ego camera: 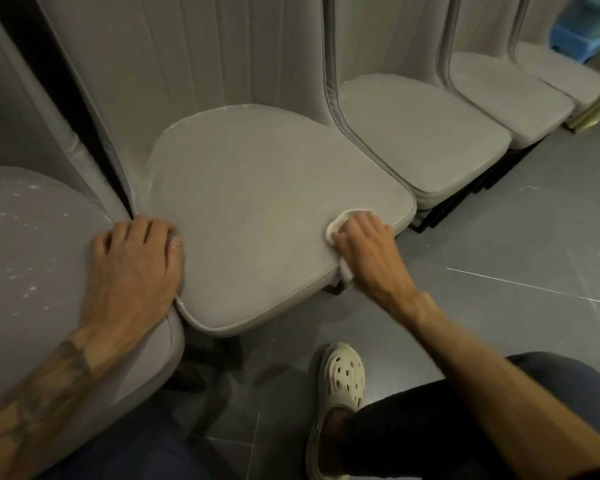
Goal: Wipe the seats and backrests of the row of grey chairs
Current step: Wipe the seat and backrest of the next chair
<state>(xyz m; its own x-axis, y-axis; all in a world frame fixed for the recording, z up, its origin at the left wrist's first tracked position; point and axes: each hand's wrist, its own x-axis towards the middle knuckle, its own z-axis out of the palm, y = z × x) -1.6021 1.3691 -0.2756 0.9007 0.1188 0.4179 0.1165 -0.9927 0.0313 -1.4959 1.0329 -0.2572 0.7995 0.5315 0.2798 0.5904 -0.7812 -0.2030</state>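
White cloth (334,231) under right fingers (354,232)

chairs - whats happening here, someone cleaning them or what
Yes, a person is wiping down a row of grey chairs. The right hand holds a white cloth against the front right corner of the middle seat. The left hand rests on the edge of the neighbouring seat, fingertips at the gap between the two.
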